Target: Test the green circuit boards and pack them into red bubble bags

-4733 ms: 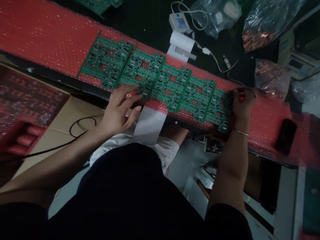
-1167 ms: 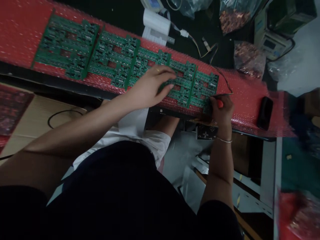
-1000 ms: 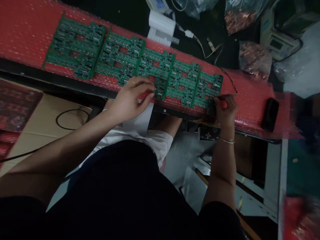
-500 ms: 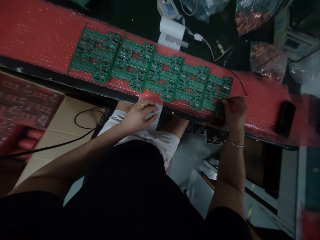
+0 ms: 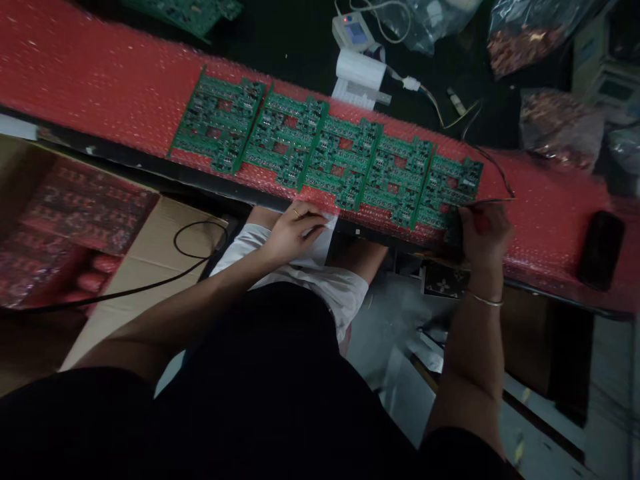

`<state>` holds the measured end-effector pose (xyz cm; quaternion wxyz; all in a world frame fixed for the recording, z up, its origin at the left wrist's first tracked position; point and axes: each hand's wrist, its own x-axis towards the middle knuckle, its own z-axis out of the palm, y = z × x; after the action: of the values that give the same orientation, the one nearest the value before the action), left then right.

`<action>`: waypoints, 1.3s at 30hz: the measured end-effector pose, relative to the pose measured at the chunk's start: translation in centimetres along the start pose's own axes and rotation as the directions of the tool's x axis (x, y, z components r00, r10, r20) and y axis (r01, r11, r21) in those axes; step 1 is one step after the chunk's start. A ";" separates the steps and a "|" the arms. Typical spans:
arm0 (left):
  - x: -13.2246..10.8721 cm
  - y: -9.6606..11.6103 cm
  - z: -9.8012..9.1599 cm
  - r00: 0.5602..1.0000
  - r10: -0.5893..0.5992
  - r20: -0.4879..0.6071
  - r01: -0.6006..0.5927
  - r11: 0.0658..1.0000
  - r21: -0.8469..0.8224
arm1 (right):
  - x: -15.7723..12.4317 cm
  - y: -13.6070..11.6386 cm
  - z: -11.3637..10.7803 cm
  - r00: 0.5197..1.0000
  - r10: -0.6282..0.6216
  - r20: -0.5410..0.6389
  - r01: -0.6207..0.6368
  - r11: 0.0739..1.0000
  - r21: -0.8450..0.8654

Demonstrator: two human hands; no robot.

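A row of several green circuit boards (image 5: 340,157) lies on a sheet of red bubble wrap (image 5: 113,80) along the table. My right hand (image 5: 486,233) is at the lower right corner of the last board (image 5: 453,183), its fingers closed on the end of a thin dark cable (image 5: 500,175). The fingers hide the tip of the cable and where it meets the board. My left hand (image 5: 293,233) rests at the table's front edge below the middle boards, thumb and fingers loosely bent and apart, with nothing seen in it.
Behind the boards stand a small device with a screen (image 5: 354,32) and a paper roll (image 5: 360,69). Bags of copper-coloured parts (image 5: 560,123) lie at the back right. A black phone-like object (image 5: 601,250) is at the right. An open carton (image 5: 170,250) sits at lower left.
The whole view has shifted, so things appear farther right and slightly lower, and more of another green board shows at the top left. Both hands keep nearly the same places at the boards.
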<state>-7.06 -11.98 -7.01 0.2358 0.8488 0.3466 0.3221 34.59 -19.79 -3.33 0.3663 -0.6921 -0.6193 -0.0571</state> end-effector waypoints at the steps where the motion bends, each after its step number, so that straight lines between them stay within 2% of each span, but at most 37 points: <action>1: 0.0 0.0 0.0 1.000 0.005 -0.015 -0.005 1.000 -0.012 | 0.0 0.0 0.0 1.000 0.009 0.004 -0.009 1.000 -0.003; 7: 0.1 0.3 0.2 0.997 -0.063 -0.040 0.062 0.998 -0.023 | -0.1 0.2 0.0 0.999 0.026 0.033 -0.026 1.000 0.008; 10: 0.0 0.9 -0.3 0.999 -0.044 -0.023 0.043 0.998 -0.043 | -0.1 0.2 0.1 1.000 0.012 0.014 -0.013 0.999 0.035; 13: 0.7 2.6 -1.4 0.999 0.004 -0.045 -0.007 0.998 -0.066 | -0.1 -0.1 0.1 1.000 0.006 -0.004 -0.006 0.998 0.069; 16: 3.3 5.4 -1.5 0.999 0.033 -0.029 -0.036 0.994 -0.106 | 0.1 0.1 -0.2 0.997 0.076 0.013 -0.077 0.988 0.131; 19: 7.7 8.8 1.2 0.993 0.084 0.079 -0.068 0.980 -0.186 | 0.9 1.3 -0.2 0.980 0.191 -0.061 -0.173 0.960 0.220; 22: 12.2 12.0 6.2 0.972 0.136 0.194 -0.088 0.967 -0.237 | 2.0 2.9 0.5 0.966 0.216 -0.139 -0.180 0.955 0.234; 25: 14.9 14.2 10.9 0.960 0.081 0.267 -0.031 0.982 -0.187 | 2.5 4.0 1.6 0.966 0.215 -0.143 -0.186 0.964 0.191; 27: 15.5 15.0 12.7 0.955 0.011 0.298 0.032 0.990 -0.138 | 2.6 4.3 2.2 0.969 0.206 -0.137 -0.184 0.970 0.159; 29: 15.5 15.4 13.4 0.951 -0.050 0.305 0.085 0.991 -0.102 | 2.5 4.3 2.5 0.970 0.199 -0.141 -0.179 0.973 0.145; 32: 15.1 15.7 13.4 0.954 -0.092 0.287 0.117 0.991 -0.071 | 2.4 4.0 2.5 0.965 0.210 -0.157 -0.186 0.970 0.156; 39: 14.8 16.0 14.2 0.966 -0.089 0.243 0.091 0.996 0.005 | 2.3 4.1 2.4 0.966 0.204 -0.159 -0.177 0.970 0.166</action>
<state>18.20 -13.97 -1.06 0.2935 0.8645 0.3523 0.2059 37.88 -16.38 -5.66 0.4742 -0.7112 -0.5178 -0.0352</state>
